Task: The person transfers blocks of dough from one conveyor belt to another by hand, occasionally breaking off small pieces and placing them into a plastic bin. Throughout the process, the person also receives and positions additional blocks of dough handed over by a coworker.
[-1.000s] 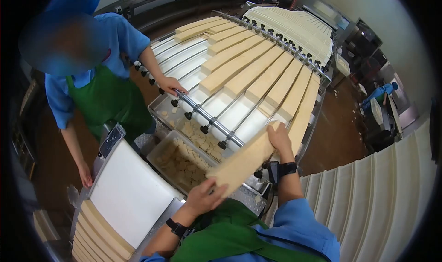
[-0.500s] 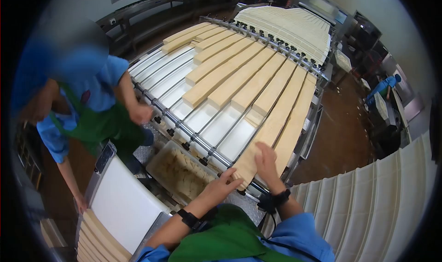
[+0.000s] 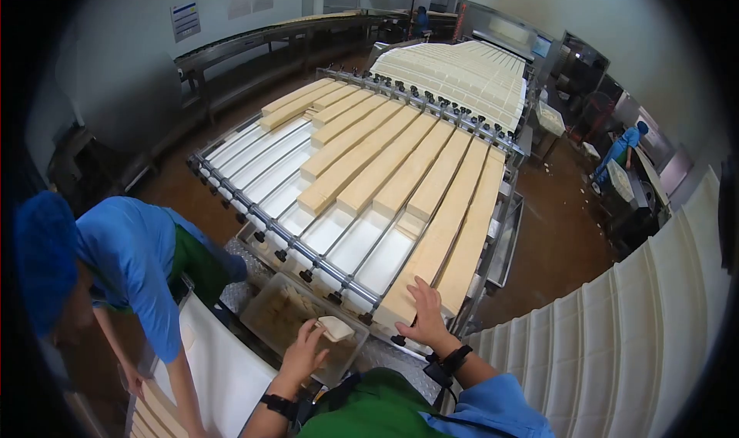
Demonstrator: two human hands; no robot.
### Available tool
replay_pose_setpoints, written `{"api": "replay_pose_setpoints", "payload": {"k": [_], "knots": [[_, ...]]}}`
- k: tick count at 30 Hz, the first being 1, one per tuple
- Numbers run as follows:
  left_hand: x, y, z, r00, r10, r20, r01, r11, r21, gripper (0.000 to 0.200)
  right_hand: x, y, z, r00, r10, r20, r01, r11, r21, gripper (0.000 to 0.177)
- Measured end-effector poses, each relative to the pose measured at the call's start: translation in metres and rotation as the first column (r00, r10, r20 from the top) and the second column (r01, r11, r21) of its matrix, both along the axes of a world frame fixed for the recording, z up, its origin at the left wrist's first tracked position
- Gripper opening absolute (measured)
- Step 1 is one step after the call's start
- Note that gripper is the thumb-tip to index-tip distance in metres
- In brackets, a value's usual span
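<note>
My left hand (image 3: 302,355) is over the scrap bin with fingers apart. A small pale slab piece (image 3: 336,329) is right at its fingertips, above the bin's near end. My right hand (image 3: 428,319) is spread at the near end of a long pale layered strip (image 3: 435,242), fingertips against its side. Beside it on the right runs another long strip (image 3: 477,222), its near end partly behind my right hand. The plastic scrap bin (image 3: 262,309) below holds pale offcuts.
More strips (image 3: 362,184) lie in lanes between metal rods on the white conveyor (image 3: 362,242). A rail with black knobs (image 3: 282,255) edges it. At left a co-worker (image 3: 131,238) bends over a white belt (image 3: 223,353) with strips. Ribbed pale sheeting (image 3: 585,346) stands at right.
My left hand has left the strip's end and moved left over the bin, with the small piece at its fingertips. My right hand shifted slightly down-left. The co-worker bent down, both arms reaching to strips.
</note>
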State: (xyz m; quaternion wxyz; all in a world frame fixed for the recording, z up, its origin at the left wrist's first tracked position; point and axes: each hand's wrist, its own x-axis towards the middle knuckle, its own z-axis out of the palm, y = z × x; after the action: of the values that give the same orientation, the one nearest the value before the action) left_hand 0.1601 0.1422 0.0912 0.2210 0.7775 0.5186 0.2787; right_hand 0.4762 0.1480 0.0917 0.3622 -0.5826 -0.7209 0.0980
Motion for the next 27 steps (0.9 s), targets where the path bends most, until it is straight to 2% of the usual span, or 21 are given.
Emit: {"api": "replay_pose_setpoints", "payload": {"k": [3,5,8,9,12,20,23,25,27], "knots": [[-0.055,-0.023,-0.044,0.995,-0.019,-0.103,0.03,0.994,0.108,0.019,0.002,0.002,-0.006,0.997,0.006,0.082,-0.004,1.0,-0.017,0.083],[-0.083,-0.045,-0.071,0.972,0.054,-0.229,-0.025,0.991,0.13,0.012,0.001,0.0,-0.008,0.996,-0.026,0.086,0.028,0.999,-0.024,0.079],[-0.103,-0.069,-0.09,0.96,0.106,-0.259,-0.075,0.989,0.125,0.007,-0.001,-0.001,-0.009,0.992,-0.055,0.112,0.056,0.998,-0.005,0.077],[-0.104,-0.073,-0.09,0.957,0.09,-0.276,-0.04,0.982,0.183,0.007,-0.002,-0.001,-0.009,0.992,-0.056,0.111,0.057,0.998,-0.003,0.077],[-0.101,-0.079,-0.088,0.953,0.142,-0.267,-0.07,0.963,0.259,0.007,-0.003,-0.001,-0.012,0.989,-0.081,0.125,0.078,0.996,0.03,0.074],[-0.106,-0.082,-0.089,0.967,0.159,-0.198,-0.089,0.942,0.324,0.011,-0.007,-0.004,-0.009,0.988,-0.1,0.12,0.086,0.989,0.118,0.067],[-0.112,-0.08,-0.089,0.988,0.114,-0.106,-0.084,0.963,0.255,0.012,-0.008,-0.004,-0.009,0.986,-0.113,0.126,0.096,0.987,0.131,0.066],[-0.119,-0.078,-0.086,0.999,0.026,-0.027,-0.026,1.0,0.015,0.012,-0.009,-0.004,-0.01,0.985,-0.115,0.129,0.096,0.985,0.142,0.066],[-0.122,-0.079,-0.088,0.999,0.045,0.019,-0.045,0.998,-0.033,0.011,-0.009,-0.004,-0.011,0.985,-0.115,0.132,0.095,0.984,0.15,0.065]]}}
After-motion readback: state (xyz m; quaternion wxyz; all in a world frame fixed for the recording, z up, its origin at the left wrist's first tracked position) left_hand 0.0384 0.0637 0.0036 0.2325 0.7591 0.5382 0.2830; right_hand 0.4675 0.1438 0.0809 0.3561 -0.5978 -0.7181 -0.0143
